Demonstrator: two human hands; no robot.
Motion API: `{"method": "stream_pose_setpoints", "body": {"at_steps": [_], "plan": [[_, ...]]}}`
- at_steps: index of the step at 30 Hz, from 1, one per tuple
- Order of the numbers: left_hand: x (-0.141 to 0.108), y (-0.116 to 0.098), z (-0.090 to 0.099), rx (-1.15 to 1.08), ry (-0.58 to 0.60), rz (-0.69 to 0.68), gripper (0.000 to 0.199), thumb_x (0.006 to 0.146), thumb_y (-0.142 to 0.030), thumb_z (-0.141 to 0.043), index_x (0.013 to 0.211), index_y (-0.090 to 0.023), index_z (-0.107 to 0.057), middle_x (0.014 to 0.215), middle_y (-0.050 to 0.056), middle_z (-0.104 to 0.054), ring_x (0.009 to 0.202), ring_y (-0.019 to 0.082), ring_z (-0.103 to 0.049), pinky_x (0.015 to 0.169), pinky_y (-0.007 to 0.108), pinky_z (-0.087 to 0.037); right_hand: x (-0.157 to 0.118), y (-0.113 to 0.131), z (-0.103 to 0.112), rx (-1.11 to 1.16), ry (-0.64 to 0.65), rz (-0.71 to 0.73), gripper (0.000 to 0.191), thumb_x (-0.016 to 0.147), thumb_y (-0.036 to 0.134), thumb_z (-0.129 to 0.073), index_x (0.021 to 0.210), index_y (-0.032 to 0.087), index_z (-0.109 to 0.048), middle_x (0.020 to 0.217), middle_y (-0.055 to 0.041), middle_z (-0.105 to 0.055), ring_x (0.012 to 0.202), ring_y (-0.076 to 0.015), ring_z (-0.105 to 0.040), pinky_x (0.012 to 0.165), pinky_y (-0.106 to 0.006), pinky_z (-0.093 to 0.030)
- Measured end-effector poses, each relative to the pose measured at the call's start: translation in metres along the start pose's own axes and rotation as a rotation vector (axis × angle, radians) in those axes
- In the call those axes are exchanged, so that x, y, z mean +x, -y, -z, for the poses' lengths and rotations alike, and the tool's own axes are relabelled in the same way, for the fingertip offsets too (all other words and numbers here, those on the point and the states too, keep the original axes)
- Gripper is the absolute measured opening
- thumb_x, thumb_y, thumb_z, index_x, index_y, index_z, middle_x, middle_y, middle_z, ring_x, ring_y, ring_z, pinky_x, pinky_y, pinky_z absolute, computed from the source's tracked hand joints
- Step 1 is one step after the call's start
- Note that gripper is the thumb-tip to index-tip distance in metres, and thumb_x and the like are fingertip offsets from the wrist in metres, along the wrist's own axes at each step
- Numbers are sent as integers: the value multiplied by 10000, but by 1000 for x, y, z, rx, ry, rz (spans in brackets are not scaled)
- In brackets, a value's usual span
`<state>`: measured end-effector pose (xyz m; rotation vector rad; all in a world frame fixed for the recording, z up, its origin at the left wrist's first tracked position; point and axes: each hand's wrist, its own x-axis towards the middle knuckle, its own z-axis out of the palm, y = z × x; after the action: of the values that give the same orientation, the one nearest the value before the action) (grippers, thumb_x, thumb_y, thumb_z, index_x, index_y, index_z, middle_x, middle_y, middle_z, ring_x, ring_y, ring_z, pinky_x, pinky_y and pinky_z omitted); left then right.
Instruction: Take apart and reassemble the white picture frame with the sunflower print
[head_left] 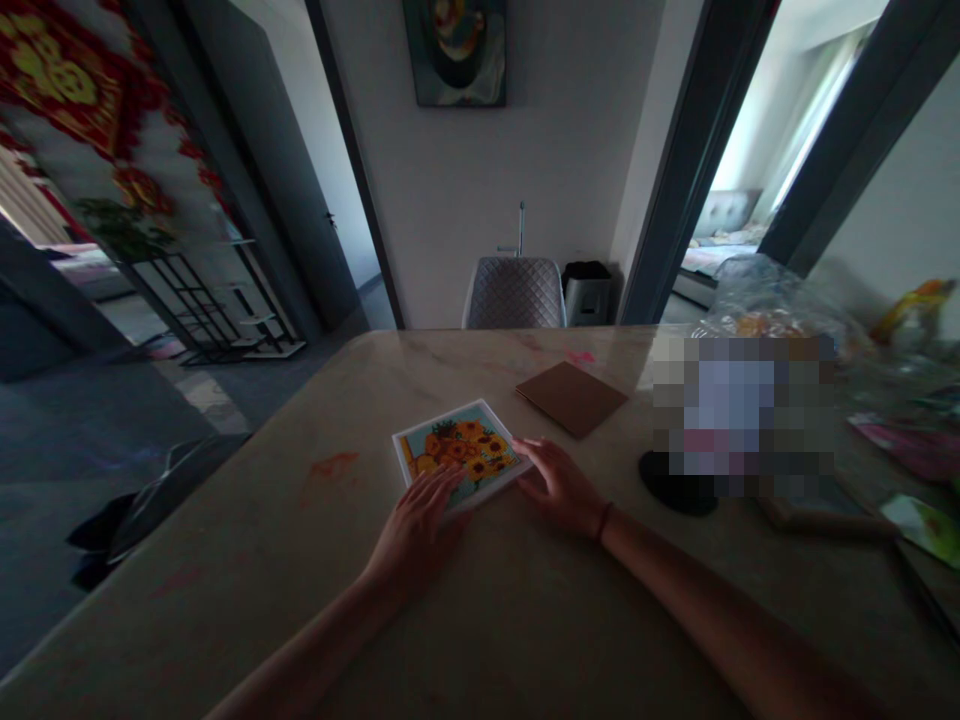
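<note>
A square sunflower picture with a white border (457, 455) lies on the pale marble-look table (300, 570). My left hand (416, 522) rests flat across its lower left edge, fingers spread over the picture. My right hand (559, 487) touches its right corner with the fingertips and wears a dark wristband. Neither hand shows a clear grip. A flat brown square board (571, 398) lies just beyond the picture, apart from both hands. The picture's lower edge is partly hidden by my left hand.
At the right of the table stand a blurred object (742, 410) on a round black base (679, 487), a clear plastic bag (772, 300), and colored papers (911, 447). A wooden stick (825, 522) lies nearby. Beyond the table's far edge stands a quilted grey chair (514, 292).
</note>
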<state>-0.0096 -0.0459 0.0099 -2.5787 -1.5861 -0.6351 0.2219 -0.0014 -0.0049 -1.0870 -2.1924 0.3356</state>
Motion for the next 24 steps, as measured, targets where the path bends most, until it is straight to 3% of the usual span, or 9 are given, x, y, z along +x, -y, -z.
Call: {"method": "stream_pose_setpoints", "body": {"at_steps": [5,9,11,14,18,21,24], "plan": [[-1,7,-5,113,-105,230,372,861,-346,-380,1161,-158,-497,1245,141,-534,1200,282,-438,994,527,-316,2,1,3,217,-22,-107,401,813,298,-487,1197,183,-475,1175,-107,-577,1092,-210,-527,953,-420,-401],[-3,8,-7,113,-108,246,398,853,-359,-386,1177,-145,-476,1290,159,-484,1216,285,-418,993,486,-338,3,-3,1,407,-45,-189,491,788,301,-521,1251,181,-409,1158,-117,-586,1040,-196,-571,904,-386,-450],[-4,7,-7,83,-105,256,404,864,-360,-352,1178,-137,-474,1299,167,-471,1202,281,-435,959,459,-386,3,-7,-2,380,-71,-223,495,784,320,-523,1246,174,-419,1137,-118,-597,1027,-202,-576,892,-391,-456],[-3,9,-7,64,-135,273,403,874,-364,-314,1163,-141,-485,1322,168,-442,1195,277,-442,936,448,-407,2,-12,-6,152,-186,-254,443,781,334,-524,1192,173,-491,1114,-119,-607,1059,-236,-545,939,-457,-397],[-1,18,-9,145,-118,375,437,861,-390,-328,1154,-117,-501,1279,184,-487,1203,321,-423,960,511,-348,1,-15,-10,-85,-292,-247,241,793,297,-510,941,169,-650,1128,-122,-601,1093,-250,-516,1005,-491,-303],[0,21,-5,191,-36,378,468,854,-412,-334,1167,-109,-505,1229,178,-539,1185,330,-442,958,517,-341,2,-15,-12,-33,-240,-264,212,784,277,-515,856,166,-680,1077,-127,-628,1059,-237,-541,966,-443,-367],[0,17,5,192,-41,307,379,874,-350,-297,1100,-180,-549,1125,105,-626,1076,282,-549,948,489,-354,4,-17,-10,148,-235,-321,230,769,292,-524,875,163,-682,1015,-119,-658,1001,-232,-579,918,-415,-419]]}}
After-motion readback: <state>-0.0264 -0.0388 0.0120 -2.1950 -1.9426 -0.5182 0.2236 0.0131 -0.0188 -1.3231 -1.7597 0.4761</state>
